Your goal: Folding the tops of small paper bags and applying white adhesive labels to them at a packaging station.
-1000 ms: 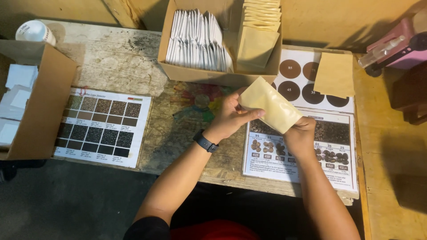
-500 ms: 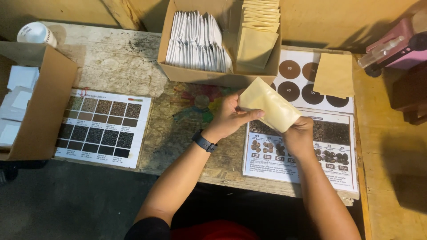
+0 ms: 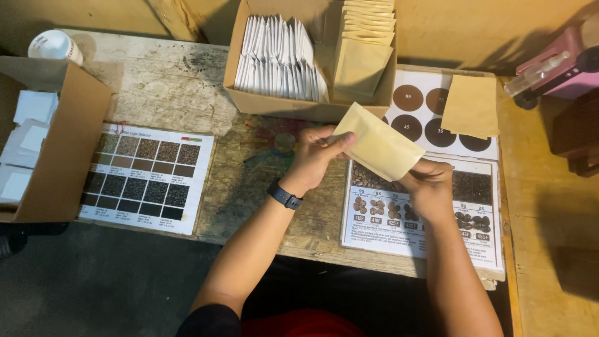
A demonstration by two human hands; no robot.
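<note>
Both hands pinch a tan paper pouch (image 3: 380, 148) above the worktop (image 3: 168, 87): left hand (image 3: 315, 159) in a closed grip on its upper-left edge, right hand (image 3: 430, 187) clenched on its lower-right corner. At 12 o'clock sits a cardboard box (image 3: 281, 105) of white and tan pouches; a printed chart (image 3: 387, 218) lies beneath at 6.

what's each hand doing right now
Left hand: closed on the upper left end of the tan paper envelope.
Right hand: closed on the envelope's lower right end.
</note>
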